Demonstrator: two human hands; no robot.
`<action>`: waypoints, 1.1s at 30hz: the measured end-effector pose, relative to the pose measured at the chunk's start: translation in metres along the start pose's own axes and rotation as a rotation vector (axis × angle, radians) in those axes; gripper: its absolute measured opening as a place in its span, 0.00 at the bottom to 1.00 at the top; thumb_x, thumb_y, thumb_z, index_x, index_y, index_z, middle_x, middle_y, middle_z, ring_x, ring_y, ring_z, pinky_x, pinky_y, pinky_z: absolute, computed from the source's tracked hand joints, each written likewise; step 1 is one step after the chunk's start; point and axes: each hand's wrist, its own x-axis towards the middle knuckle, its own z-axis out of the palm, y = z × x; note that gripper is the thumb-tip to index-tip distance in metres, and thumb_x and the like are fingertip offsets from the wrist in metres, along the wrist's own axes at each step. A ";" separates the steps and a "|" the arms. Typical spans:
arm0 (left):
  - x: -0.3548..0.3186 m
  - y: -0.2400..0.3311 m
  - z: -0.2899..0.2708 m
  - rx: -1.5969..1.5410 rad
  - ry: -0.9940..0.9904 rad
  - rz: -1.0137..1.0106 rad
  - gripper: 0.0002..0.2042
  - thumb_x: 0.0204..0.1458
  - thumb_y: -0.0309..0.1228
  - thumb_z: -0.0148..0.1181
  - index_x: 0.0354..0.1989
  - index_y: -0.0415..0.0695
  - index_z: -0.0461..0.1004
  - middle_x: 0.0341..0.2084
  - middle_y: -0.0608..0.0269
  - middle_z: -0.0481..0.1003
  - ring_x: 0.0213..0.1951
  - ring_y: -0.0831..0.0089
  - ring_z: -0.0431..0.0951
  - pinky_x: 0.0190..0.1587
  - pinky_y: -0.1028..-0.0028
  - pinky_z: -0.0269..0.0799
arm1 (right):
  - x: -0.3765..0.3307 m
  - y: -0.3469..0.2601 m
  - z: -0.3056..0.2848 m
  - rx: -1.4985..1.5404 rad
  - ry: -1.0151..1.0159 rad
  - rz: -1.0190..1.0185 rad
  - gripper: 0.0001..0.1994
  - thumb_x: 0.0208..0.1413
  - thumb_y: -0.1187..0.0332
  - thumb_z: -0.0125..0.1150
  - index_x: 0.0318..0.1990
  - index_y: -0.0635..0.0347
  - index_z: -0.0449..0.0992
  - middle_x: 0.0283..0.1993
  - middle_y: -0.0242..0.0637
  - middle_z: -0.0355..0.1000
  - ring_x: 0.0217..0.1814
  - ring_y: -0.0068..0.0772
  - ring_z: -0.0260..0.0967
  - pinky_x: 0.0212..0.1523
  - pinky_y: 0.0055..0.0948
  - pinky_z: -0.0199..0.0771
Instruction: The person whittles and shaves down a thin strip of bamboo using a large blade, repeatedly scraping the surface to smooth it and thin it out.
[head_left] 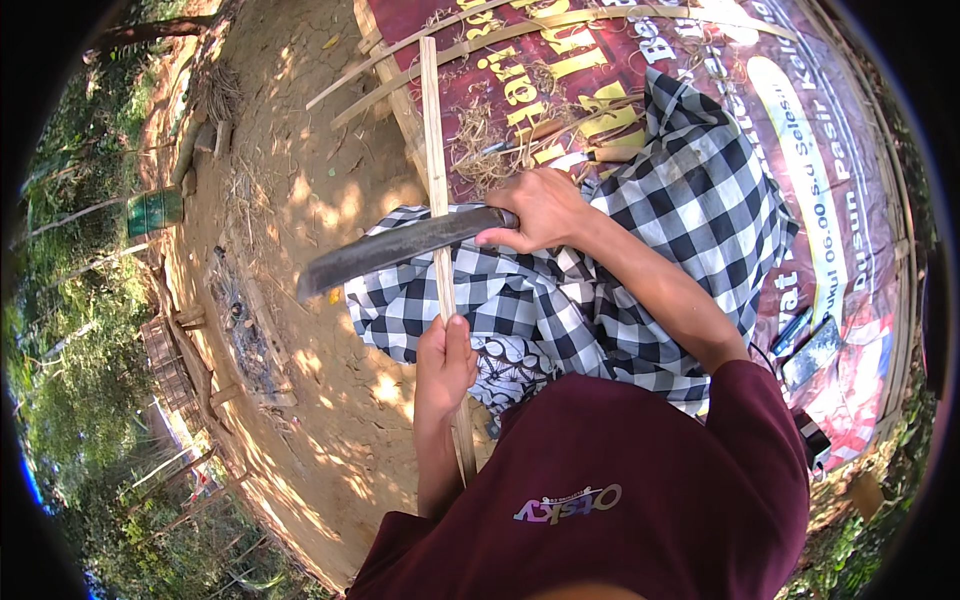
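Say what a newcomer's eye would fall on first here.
Most likely the dark machete in the right hand, crossing a pale wooden strip that the left hand grips lower down. Next, the black-and-white checkered cloth beneath the right hand, then the dark red banner at upper right.

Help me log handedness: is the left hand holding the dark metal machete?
No; the right hand grips the dark metal machete, the left hand a long pale wooden strip.

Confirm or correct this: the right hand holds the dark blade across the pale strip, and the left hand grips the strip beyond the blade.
Wrong side: the left hand grips the pale strip on the near side of the dark blade, not beyond it, as the head view shows.
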 end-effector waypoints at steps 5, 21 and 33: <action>-0.008 0.006 0.009 -0.015 0.000 0.000 0.13 0.66 0.38 0.41 0.29 0.46 0.59 0.13 0.76 0.51 0.11 0.88 0.47 0.12 0.82 0.41 | 0.008 0.014 -0.010 -0.035 -0.010 0.106 0.35 0.52 0.31 0.46 0.22 0.58 0.77 0.10 0.42 0.65 0.16 0.48 0.70 0.20 0.42 0.71; -0.001 0.001 0.014 0.179 0.037 0.105 0.14 0.67 0.39 0.39 0.30 0.45 0.60 0.12 0.76 0.51 0.11 0.89 0.49 0.11 0.82 0.43 | 0.012 0.021 -0.018 -0.009 -0.032 0.180 0.33 0.50 0.31 0.48 0.23 0.56 0.77 0.11 0.41 0.67 0.16 0.44 0.70 0.20 0.40 0.72; -0.035 -0.014 0.012 0.100 -0.074 0.079 0.13 0.67 0.37 0.39 0.30 0.45 0.60 0.12 0.77 0.50 0.11 0.89 0.48 0.12 0.83 0.42 | 0.021 0.064 -0.016 0.103 0.135 0.488 0.30 0.55 0.36 0.48 0.29 0.58 0.78 0.09 0.34 0.62 0.12 0.32 0.64 0.18 0.37 0.68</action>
